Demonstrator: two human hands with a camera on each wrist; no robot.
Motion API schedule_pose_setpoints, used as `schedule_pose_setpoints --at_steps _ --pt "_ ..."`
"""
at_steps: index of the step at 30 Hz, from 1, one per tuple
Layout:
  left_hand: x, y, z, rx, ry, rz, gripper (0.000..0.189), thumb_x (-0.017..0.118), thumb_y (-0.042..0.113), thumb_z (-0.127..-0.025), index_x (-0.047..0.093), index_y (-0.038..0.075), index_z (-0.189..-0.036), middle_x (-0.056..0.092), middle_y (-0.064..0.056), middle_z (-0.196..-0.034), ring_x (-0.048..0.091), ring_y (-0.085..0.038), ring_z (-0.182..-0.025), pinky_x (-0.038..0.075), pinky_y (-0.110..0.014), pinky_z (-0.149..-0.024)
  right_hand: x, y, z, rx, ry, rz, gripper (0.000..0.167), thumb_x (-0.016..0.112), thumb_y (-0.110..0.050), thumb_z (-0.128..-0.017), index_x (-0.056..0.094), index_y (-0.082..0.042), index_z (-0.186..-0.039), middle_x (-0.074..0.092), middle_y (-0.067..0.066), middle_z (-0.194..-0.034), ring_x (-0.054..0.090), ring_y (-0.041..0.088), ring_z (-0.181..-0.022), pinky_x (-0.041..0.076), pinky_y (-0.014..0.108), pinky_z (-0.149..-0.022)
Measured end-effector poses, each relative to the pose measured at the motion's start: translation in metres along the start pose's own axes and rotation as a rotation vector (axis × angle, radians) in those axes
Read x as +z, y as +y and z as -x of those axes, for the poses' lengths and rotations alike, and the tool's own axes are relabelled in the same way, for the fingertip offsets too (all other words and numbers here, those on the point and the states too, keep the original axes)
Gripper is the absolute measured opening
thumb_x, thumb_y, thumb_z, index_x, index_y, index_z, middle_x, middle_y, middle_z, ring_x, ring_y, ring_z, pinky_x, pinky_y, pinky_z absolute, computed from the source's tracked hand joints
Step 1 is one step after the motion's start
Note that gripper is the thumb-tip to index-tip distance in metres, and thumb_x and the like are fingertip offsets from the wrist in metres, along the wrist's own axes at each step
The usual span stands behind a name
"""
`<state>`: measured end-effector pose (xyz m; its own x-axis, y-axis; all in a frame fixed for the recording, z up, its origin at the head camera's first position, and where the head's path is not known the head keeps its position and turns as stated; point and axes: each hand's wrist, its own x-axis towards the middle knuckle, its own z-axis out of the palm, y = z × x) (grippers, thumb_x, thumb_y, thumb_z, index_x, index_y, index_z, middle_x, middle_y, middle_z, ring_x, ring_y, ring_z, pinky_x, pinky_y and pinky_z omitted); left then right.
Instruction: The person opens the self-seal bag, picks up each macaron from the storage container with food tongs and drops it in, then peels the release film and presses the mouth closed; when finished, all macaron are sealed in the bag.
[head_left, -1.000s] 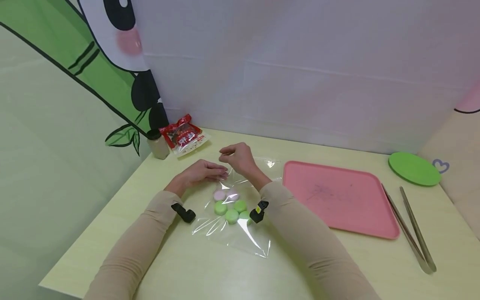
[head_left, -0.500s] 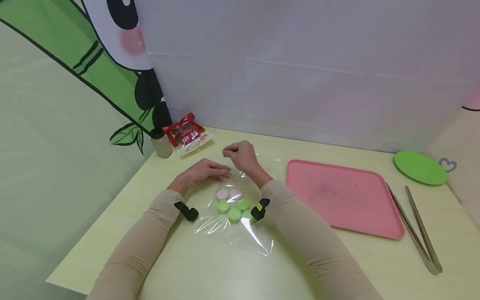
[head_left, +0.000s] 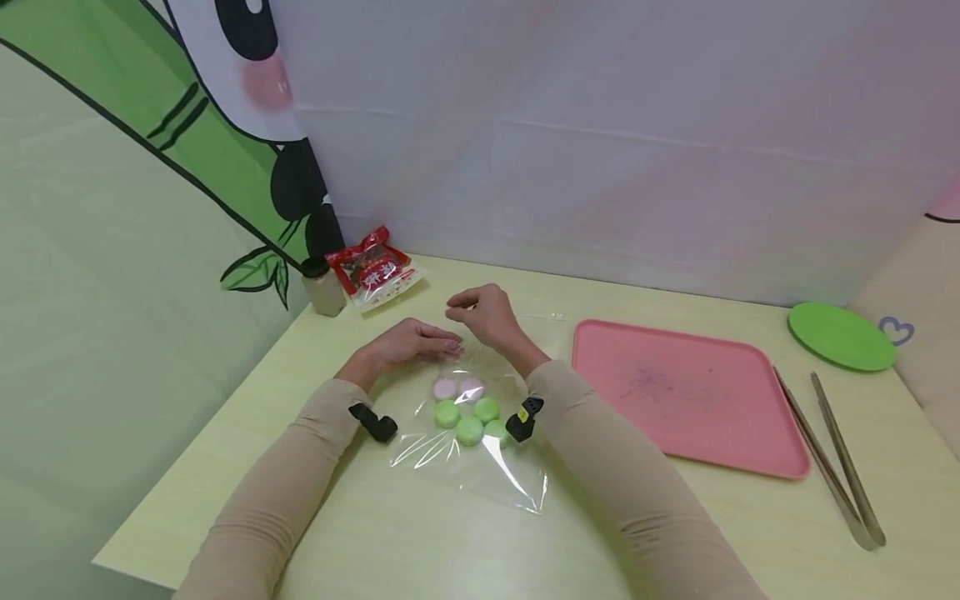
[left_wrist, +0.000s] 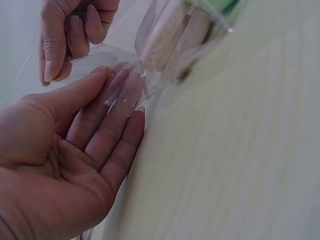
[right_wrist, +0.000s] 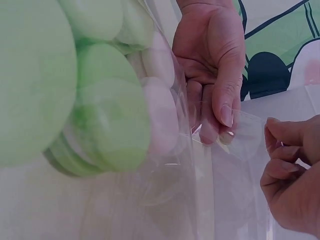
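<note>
A clear plastic bag (head_left: 487,487) lies flat on the table with several pale green macarons (head_left: 469,430) and a few pink macarons (head_left: 444,389) inside. At its far end, my left hand (head_left: 405,342) holds the plastic between thumb and fingers, palm up in the left wrist view. Just beyond, my right hand (head_left: 487,318) pinches the edge of the bag's clear flap (right_wrist: 245,132) between thumb and forefinger. The right wrist view shows the flap stretched from one hand to the other, with the macarons close to the camera.
To the right lie a pink tray (head_left: 682,400), metal tongs (head_left: 832,467) and a green plate (head_left: 842,336). A red-and-white snack packet (head_left: 375,271) leans near a dark-lidded jar (head_left: 324,290) at the back left. A printed cloth (head_left: 600,150) hangs behind the table (head_left: 375,533).
The head view has shifted slightly, so everything sits a little further right. Both hands keep their places on the bag; the right forearm has moved very slightly right.
</note>
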<state>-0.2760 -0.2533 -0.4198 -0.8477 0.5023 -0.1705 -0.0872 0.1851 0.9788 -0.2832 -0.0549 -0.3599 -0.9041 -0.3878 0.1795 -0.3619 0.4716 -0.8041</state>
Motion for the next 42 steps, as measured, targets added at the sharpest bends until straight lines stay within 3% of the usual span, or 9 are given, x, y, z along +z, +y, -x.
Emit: schedule_pose_setpoints --at_steps 5,14,21,30,42 --pt "-0.0009 0.0006 0.0002 -0.003 -0.009 0.002 0.034 0.059 0.010 -0.102 0.061 -0.008 -0.130 0.070 -0.017 -0.118 0.068 -0.021 -0.110 0.053 -0.034 -0.095 0.0014 -0.0008 0.0000 -0.005 0.017 -0.003 0.017 0.071 -0.016 -0.094 0.079 -0.004 -0.103 0.076 0.005 -0.103 0.066 0.017 -0.090 0.052 0.029 -0.074" --pt "-0.0009 0.0008 0.0004 0.003 -0.017 -0.004 0.034 0.059 0.010 -0.102 0.061 -0.009 -0.130 0.071 -0.016 -0.117 0.069 -0.021 -0.110 0.053 -0.035 -0.095 0.0011 -0.0057 -0.0013 0.075 0.011 -0.062 0.013 0.066 -0.011 -0.097 0.076 -0.003 -0.097 0.074 0.005 -0.093 0.065 0.018 -0.092 0.051 0.029 -0.078" --pt "-0.0011 0.0011 -0.0007 -0.008 -0.017 -0.009 0.034 0.059 0.010 -0.102 0.062 -0.008 -0.130 0.071 -0.015 -0.117 0.069 -0.022 -0.110 0.053 -0.035 -0.096 -0.0003 -0.0004 -0.0013 0.065 -0.022 -0.116 0.022 0.056 -0.010 -0.103 0.074 0.001 -0.107 0.074 0.007 -0.096 0.067 0.024 -0.103 0.049 0.027 -0.078" --pt "-0.0008 0.0016 0.0009 0.004 -0.016 -0.005 0.033 0.058 0.008 -0.102 0.060 -0.009 -0.130 0.071 -0.016 -0.116 0.069 -0.020 -0.108 0.053 -0.035 -0.095 0.0002 -0.0018 0.0002 0.045 -0.052 -0.055 0.019 0.070 -0.013 -0.095 0.075 -0.002 -0.110 0.073 0.007 -0.103 0.064 0.019 -0.092 0.052 0.028 -0.075" --pt "-0.0008 0.0004 0.0006 0.005 -0.023 0.015 0.033 0.060 0.008 -0.101 0.062 -0.009 -0.129 0.072 -0.014 -0.116 0.069 -0.020 -0.108 0.053 -0.035 -0.096 0.0017 -0.0046 0.0014 0.036 -0.027 -0.012 0.017 0.062 -0.012 -0.100 0.074 0.000 -0.104 0.074 0.007 -0.097 0.065 0.018 -0.089 0.051 0.027 -0.073"
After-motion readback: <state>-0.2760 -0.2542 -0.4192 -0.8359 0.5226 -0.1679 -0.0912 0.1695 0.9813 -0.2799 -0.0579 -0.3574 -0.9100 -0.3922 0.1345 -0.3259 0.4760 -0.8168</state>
